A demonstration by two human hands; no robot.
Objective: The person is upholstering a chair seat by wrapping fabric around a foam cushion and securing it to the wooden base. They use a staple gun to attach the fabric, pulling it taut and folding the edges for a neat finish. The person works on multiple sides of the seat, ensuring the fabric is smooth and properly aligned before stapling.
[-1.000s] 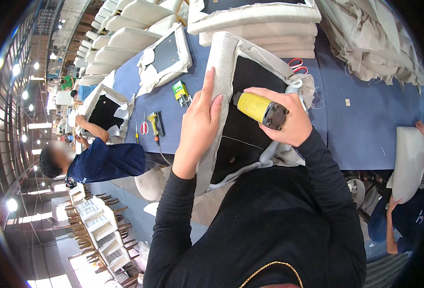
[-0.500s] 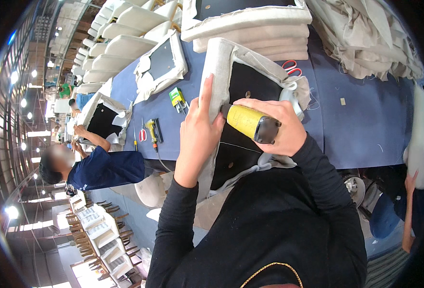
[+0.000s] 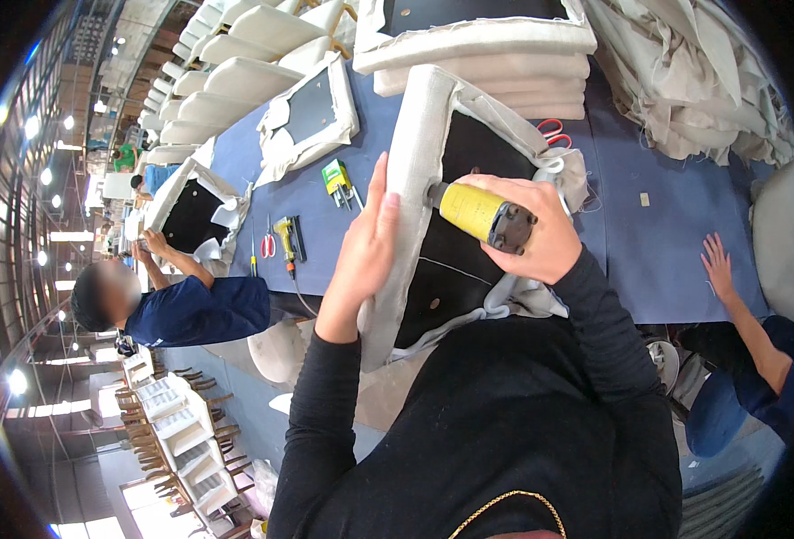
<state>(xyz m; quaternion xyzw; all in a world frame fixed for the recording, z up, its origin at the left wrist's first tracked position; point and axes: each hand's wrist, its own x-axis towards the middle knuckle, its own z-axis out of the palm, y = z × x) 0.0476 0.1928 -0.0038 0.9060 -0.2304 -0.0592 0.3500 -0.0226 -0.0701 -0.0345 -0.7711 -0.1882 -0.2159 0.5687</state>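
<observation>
Underside up in front of me lies an upholstered seat pad [image 3: 419, 153], with beige fabric folded over its edge and a black backing in the middle. My right hand [image 3: 551, 232] grips a yellow staple gun [image 3: 471, 208], its nose at the fabric border along the pad's left side. My left hand [image 3: 367, 251] rests against the outer left side of the pad, fingers stretched out and holding nothing. Loose fabric and white padding bunch at the pad's right side, next to red-handled scissors [image 3: 554, 135].
On the blue table, left, are a green box [image 3: 336, 182], another yellow air tool [image 3: 283, 244], red scissors [image 3: 268, 246] and a screwdriver [image 3: 253, 260]. Stacked pads [image 3: 482, 79] and a fabric heap [image 3: 684, 81] stand beyond. Co-workers flank me; one's hand [image 3: 719, 263] is on the table.
My left hand has let go of the fabric border near the staple gun's nose and now lies along the pad's outer side. The right co-worker's hand has moved onto the table.
</observation>
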